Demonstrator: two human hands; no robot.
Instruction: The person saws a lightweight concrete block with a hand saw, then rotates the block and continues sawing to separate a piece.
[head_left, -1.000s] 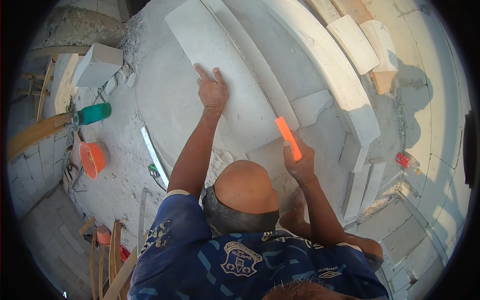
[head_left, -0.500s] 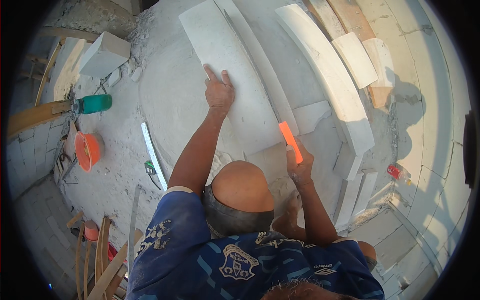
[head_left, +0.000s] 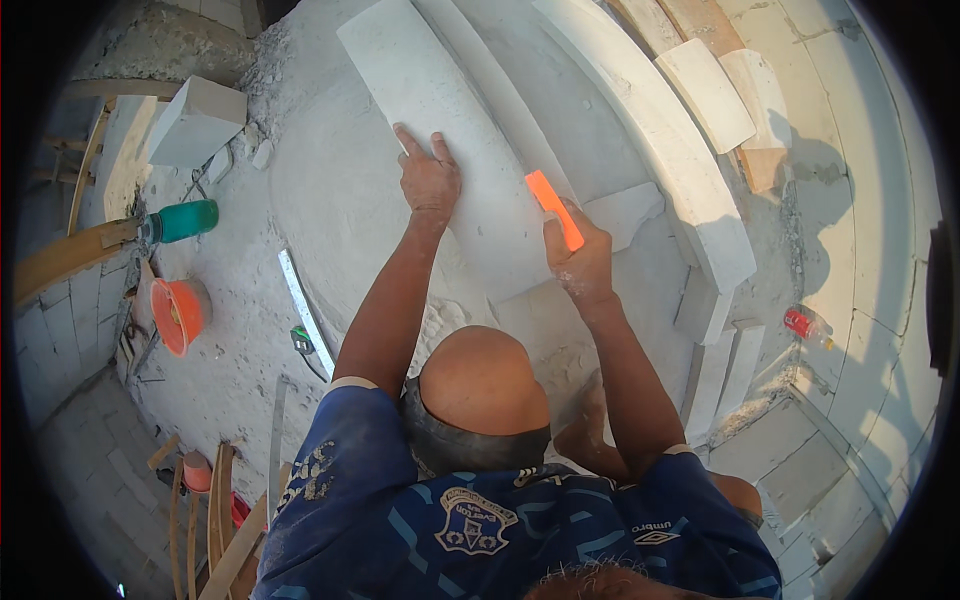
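A long flat pale stone slab (head_left: 440, 130) lies in front of me on the dusty white ground. My left hand (head_left: 430, 180) rests flat on the slab's middle with fingers spread. My right hand (head_left: 580, 262) grips an orange-handled tool (head_left: 552, 205) at the slab's lower right edge; the tool's working end is hidden by the hand. My bent knee (head_left: 482, 378) sits between my forearms, just below the slab.
A curved white stone curb (head_left: 650, 140) runs to the right, with smaller blocks (head_left: 705, 95) beyond. Left lie a white block (head_left: 195, 122), a green bottle (head_left: 185, 220), an orange bucket (head_left: 178, 315) and a metal straightedge (head_left: 305, 315). A red can (head_left: 805, 323) stands at right.
The view has shifted, so the slab and both hands sit lower in the picture. My left hand stays flat on the slab and my right still holds the orange tool at its edge.
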